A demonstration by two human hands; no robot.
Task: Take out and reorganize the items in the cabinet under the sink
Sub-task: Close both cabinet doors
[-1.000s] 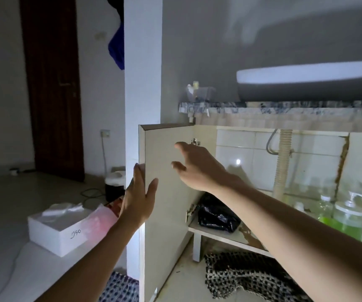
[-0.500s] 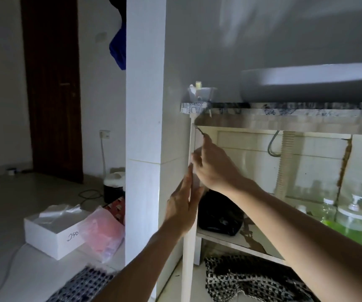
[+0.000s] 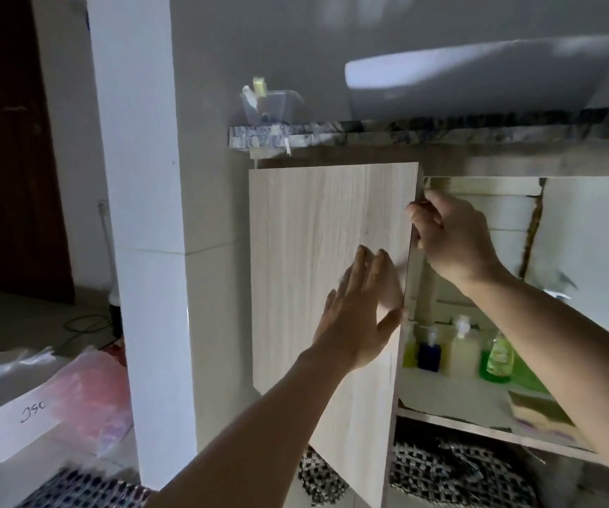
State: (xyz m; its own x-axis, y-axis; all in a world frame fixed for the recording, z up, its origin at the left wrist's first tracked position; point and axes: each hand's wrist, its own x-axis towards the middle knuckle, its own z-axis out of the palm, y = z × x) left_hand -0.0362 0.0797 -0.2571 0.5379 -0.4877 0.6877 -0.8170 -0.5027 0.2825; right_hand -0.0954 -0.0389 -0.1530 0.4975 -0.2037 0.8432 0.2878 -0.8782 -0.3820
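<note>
Pale wood-grain cabinet door (image 3: 328, 273) sits w/ its face toward us, covering the left part of the cabinet opening under the stone counter (image 3: 442, 132). Our left hand (image 3: 361, 317) lies flat on the door face near its right edge, fingers straight, thumb hooked at the edge; nothing gripped. Our right hand (image 3: 449, 240) curls round the door's free edge near the top corner, fingers behind the panel, so it grips the door.

Right of that edge the cabinet is open: on the shelf (image 3: 479, 425) stand bottles at the back, i.e. a yellow one, a dark blue pump bottle (image 3: 429, 355), a pale pump bottle (image 3: 462, 346) & a green bottle (image 3: 499, 359), close together. A sponge (image 3: 537, 408) lies nearer the shelf's front edge, partly behind our right forearm. Below the shelf a black-and-white checked cloth (image 3: 453, 474) is bunched on the floor, reaching under the door's bottom corner.

Left of the door a white pillar (image 3: 145, 214) stands close, w/ a narrow strip of wall between. Beyond it, a white box (image 3: 6, 419) & a pink plastic bag (image 3: 94, 397) sit on the floor. On the counter's left end is a clear container (image 3: 273, 106); the basin (image 3: 479, 78) above is blurred.
</note>
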